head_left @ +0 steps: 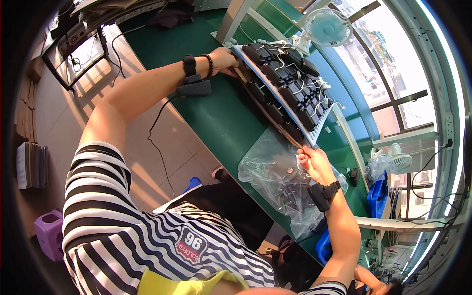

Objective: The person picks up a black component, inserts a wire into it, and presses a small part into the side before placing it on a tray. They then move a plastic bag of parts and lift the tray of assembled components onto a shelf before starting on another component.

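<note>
Two stacked trays are held between my hands, above the green bench. The upper tray [317, 129] is white with a blue edge and carries rows of black plastic devices [290, 101] with thin white cables. Below it, a brown-edged lower tray [263, 109] holds more black devices. My left hand [223, 61] is closed on the far left end of the stack, its fingertips partly hidden under the edge. At the near right corner, my right hand [314, 162] is closed, thumb and fingers pinching the edge. A crumpled transparent plastic bag [275, 169] lies below, beside my right hand.
The green bench [206, 115] runs diagonally. A light blue fan [328, 27] stands behind the trays, by the windows. Blue bins [377, 196] and a smaller fan [399, 156] are at the right. Another person's arm [368, 280] shows at lower right. A purple stool [49, 235] stands on the floor.
</note>
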{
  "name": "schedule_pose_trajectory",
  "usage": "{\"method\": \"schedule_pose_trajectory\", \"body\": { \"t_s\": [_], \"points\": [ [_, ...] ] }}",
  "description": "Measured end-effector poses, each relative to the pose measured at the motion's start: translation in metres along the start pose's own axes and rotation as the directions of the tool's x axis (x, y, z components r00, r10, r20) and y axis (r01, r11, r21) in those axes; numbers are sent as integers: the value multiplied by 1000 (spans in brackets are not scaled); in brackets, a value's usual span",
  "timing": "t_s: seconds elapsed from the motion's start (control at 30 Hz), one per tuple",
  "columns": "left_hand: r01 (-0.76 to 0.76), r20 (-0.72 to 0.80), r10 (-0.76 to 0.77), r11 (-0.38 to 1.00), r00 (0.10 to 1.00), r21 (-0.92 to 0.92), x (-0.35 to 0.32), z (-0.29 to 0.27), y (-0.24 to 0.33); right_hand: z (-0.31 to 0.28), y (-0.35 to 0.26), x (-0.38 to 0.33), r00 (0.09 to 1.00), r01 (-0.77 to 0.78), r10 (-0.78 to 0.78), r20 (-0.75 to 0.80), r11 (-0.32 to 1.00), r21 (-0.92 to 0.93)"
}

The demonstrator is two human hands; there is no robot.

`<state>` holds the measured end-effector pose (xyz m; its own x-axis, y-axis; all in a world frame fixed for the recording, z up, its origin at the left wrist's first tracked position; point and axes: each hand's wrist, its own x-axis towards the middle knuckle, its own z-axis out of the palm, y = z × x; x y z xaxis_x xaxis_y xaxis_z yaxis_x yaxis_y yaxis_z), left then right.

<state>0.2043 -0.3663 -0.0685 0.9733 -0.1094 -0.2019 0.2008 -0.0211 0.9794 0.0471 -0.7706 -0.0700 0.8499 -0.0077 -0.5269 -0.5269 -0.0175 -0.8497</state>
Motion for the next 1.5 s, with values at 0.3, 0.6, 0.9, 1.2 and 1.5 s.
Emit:
{"method": "schedule_pose_trajectory", "body": {
  "t_s": [0.3, 0.6, 0.9, 1.2, 1.5],
  "points": [
    [7, 70, -1, 996, 998, -84, 6, -17, -11, 10, -27, -10, 999, -28, 30, 37, 998, -54],
    [36, 123, -22, 993, 992, -109, 48, -25, -42, 4, -37, 21, 983, -137, 144, 110, 988, -65],
    [26, 78, -16, 992, 997, -125, 54, -18, -50, -2, -34, 38, 977, -140, 149, 149, 988, -68],
    [21, 65, -12, 989, 998, -147, 56, -28, -51, -3, -35, 46, 944, -207, 199, 263, 978, 2],
    [97, 67, -99, 995, 993, 26, 65, -44, -44, -2, -36, 49, 891, -229, 234, 388, 971, -60]
  ]
}}
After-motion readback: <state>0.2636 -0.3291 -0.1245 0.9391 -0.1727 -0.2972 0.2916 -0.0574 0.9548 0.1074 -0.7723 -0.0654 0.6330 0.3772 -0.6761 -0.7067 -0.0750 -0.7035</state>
